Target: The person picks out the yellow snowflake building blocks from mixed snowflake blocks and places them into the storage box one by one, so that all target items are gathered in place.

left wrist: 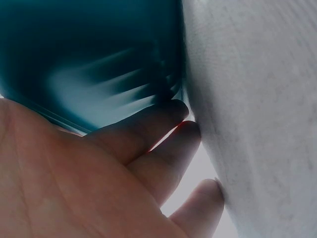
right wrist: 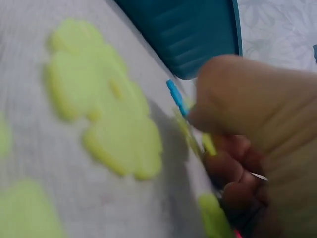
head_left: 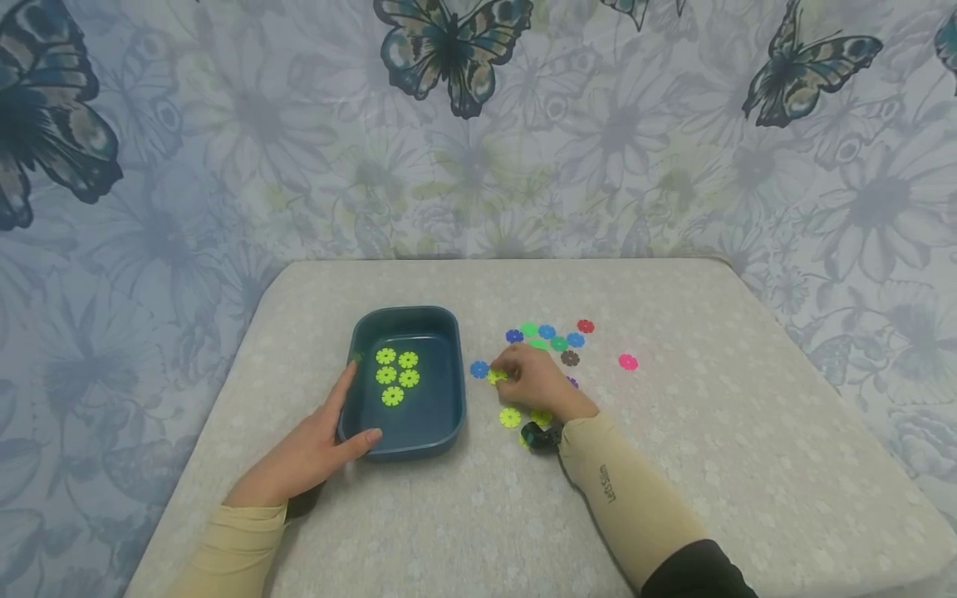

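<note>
A dark teal tray stands left of the middle of the table, with several yellow-green flower-shaped discs lying inside. My left hand rests at its near left corner, thumb over the rim. In the left wrist view, straight fingers lie along the tray's outer wall. To the right of the tray, my right hand pinches a yellow-green flower-shaped disc between thumb and fingers, low over the cloth. Beside its fingertips lies a blue disc. More yellow-green discs lie under the right wrist, partly hidden.
Beyond the right hand lie several flower-shaped discs: green, blue, red and brown. A pink disc sits apart to the right. A pale patterned cloth covers the table, which meets a butterfly-print wall.
</note>
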Motion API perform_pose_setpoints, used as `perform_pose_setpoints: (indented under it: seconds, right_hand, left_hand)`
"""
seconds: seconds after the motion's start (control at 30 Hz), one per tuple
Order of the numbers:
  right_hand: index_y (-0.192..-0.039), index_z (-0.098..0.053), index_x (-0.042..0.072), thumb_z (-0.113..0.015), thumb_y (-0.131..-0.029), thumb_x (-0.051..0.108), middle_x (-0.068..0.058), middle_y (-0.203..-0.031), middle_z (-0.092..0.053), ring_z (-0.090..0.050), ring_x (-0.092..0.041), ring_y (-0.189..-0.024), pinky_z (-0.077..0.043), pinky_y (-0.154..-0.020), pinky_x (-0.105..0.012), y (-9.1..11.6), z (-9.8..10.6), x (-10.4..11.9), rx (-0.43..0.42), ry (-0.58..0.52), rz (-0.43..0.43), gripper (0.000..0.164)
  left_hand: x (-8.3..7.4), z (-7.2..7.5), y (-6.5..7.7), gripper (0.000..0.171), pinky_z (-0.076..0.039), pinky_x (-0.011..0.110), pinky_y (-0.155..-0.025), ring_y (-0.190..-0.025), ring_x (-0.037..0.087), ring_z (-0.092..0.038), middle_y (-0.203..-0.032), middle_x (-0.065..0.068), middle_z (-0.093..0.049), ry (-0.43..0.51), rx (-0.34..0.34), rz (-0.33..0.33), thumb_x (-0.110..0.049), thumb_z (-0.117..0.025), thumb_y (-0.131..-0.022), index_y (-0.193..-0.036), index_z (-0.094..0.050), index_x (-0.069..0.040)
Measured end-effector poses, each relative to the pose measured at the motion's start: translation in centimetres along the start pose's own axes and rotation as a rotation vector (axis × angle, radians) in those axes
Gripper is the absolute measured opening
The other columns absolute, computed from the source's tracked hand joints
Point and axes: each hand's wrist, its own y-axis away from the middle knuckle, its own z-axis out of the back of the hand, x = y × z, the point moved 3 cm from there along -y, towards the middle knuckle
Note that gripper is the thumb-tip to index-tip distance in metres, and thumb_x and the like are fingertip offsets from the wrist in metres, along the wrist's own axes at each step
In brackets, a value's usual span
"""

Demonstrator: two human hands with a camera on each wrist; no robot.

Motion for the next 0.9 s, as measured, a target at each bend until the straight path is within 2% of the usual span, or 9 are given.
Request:
perform_pose_setpoints:
  seconds: [0.23, 0.47, 0.6, 0.73, 0.9]
  right_hand:
    - [-0.112, -0.078, 0.024, -0.076, -0.083, 0.019, 0.010, -0.111, -0.069, -0.063, -0.018, -0.104, -0.056, -0.094, -0.043, -0.1, 0.1, -0.3, -0.024, -0.108, -0.096, 0.030]
    - [-0.116, -0.077, 0.019, -0.074, -0.086, 0.019, 0.004, -0.115, -0.070, -0.063, -0.021, -0.108, -0.055, -0.095, -0.044, -0.3, 1.3, 0.2, -0.046, -0.168, -0.156, 0.031]
    - [-0.116, -0.078, 0.017, -0.071, -0.087, 0.017, 0.000, -0.117, -0.071, -0.063, -0.024, -0.109, -0.056, -0.090, -0.042, -0.5, 3.1, 0.6, -0.094, -0.187, -0.156, 0.030]
    - [-0.115, -0.078, 0.012, -0.070, -0.088, 0.014, -0.005, -0.116, -0.073, -0.065, -0.026, -0.106, -0.057, -0.083, -0.039, -0.8, 5.7, 1.4, -0.151, -0.158, -0.098, 0.028]
    - [-0.115, -0.078, 0.012, -0.069, -0.090, 0.015, -0.006, -0.114, -0.072, -0.065, -0.026, -0.104, -0.057, -0.079, -0.041, -0.8, 8.8, 2.7, -0.213, -0.142, -0.078, 0.027]
  left_hand:
    - [0.3, -0.1, -0.1, 0.103, -0.031, 0.073, -0.112, -0.151, 0.052, -0.024, -0.172, 0.017, -0.007, 0.000, -0.001, 0.015, -0.058, -0.062, -0.098, -0.163, 0.016, -0.039]
    - [0.3, -0.1, -0.1, 0.104, -0.031, 0.073, -0.112, -0.151, 0.052, -0.025, -0.172, 0.017, -0.007, -0.001, -0.009, -0.006, -0.056, -0.063, -0.098, -0.163, 0.016, -0.037]
    - [0.0, 0.1, -0.1, 0.104, -0.031, 0.072, -0.113, -0.152, 0.051, -0.024, -0.172, 0.017, -0.006, -0.001, -0.006, -0.008, -0.056, -0.063, -0.098, -0.163, 0.016, -0.037]
    - [-0.2, 0.2, 0.1, 0.104, -0.031, 0.072, -0.113, -0.151, 0.051, -0.025, -0.172, 0.018, -0.007, -0.005, -0.002, -0.006, -0.056, -0.063, -0.098, -0.163, 0.016, -0.036]
    - [-0.2, 0.2, 0.1, 0.104, -0.031, 0.072, -0.113, -0.151, 0.051, -0.025, -0.172, 0.018, -0.006, -0.003, 0.003, 0.000, -0.057, -0.062, -0.098, -0.163, 0.016, -0.037]
